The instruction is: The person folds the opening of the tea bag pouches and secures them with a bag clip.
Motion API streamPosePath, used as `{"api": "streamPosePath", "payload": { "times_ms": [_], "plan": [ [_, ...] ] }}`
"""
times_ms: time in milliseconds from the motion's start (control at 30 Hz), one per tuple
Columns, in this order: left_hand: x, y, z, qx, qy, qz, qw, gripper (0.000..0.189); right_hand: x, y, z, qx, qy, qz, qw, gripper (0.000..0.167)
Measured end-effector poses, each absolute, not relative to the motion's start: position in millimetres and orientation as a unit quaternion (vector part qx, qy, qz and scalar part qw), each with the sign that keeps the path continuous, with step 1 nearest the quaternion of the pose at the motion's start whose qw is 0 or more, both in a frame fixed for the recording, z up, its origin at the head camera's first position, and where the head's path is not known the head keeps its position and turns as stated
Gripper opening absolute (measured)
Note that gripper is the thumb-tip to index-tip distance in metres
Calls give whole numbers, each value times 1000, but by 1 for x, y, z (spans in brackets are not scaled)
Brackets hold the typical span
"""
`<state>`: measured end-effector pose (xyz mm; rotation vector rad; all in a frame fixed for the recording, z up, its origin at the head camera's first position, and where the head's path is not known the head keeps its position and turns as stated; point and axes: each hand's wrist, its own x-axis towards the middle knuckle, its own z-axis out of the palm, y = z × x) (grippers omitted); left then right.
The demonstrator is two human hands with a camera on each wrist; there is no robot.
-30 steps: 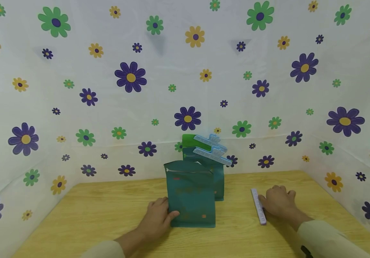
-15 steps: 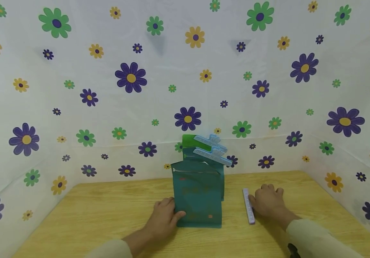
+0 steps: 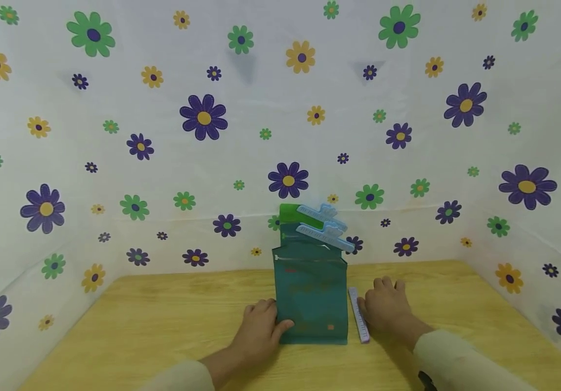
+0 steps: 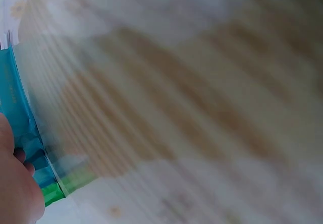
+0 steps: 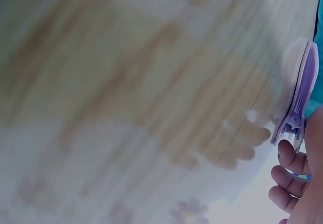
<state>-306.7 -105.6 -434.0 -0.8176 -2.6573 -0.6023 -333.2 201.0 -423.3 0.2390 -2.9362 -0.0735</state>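
A teal pouch (image 3: 311,296) stands upright on the table in the head view. My left hand (image 3: 258,331) grips its lower left edge, thumb across the front and fingers behind. Just right of the pouch, my right hand (image 3: 385,307) holds a pale purple bag clip (image 3: 359,315) by its handle side. The clip's long ruler-marked bar points away from me. In the right wrist view, the purple clip (image 5: 305,77) shows side-on above curled fingers (image 5: 286,156). The left wrist view has the teal pouch (image 4: 17,98) at its left edge, beside my left hand (image 4: 17,183).
Behind the front pouch stand more pouches, one with a bright green top (image 3: 290,213). Two light blue bag clips, an upper clip (image 3: 321,214) and a lower clip (image 3: 326,237), sit slanted on their tops. A flowered white sheet (image 3: 241,157) surrounds the wooden table (image 3: 172,309).
The front pouch, with my left hand on it, has slid right and now overlaps the rear pouches. My right hand has moved left with the purple bag clip, closing in on the pouch.
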Motion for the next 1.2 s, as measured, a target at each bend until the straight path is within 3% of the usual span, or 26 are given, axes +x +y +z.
{"api": "streamPosePath", "payload": {
  "times_ms": [500,1200],
  "plan": [
    [-306,-98,-435,-277,-931,-173,166,52,-336,201,-425,118,-981,-89,128,42],
    [-320,-90,-437,-237,-941,-138,199,43,-340,196,-423,117,-980,-99,128,41]
  ]
}}
